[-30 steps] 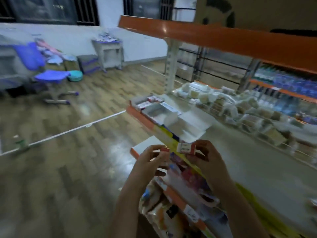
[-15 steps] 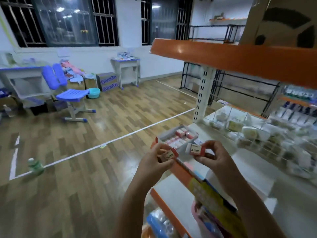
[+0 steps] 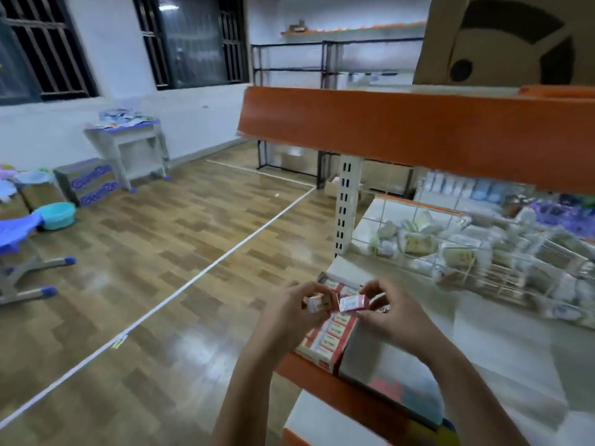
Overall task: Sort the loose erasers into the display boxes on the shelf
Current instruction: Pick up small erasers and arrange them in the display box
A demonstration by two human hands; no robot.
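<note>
Shelf (image 3: 502,320) w/ display box (image 3: 325,341) below; your left hand (image 3: 289,312) & right hand (image 3: 391,312) each pinch an eraser (image 3: 317,303), other eraser (image 3: 351,302), poised to slot in.

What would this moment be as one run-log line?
left hand: holds eraser | right hand: holds eraser | both above display box on shelf | step: placing, not yet done
</note>
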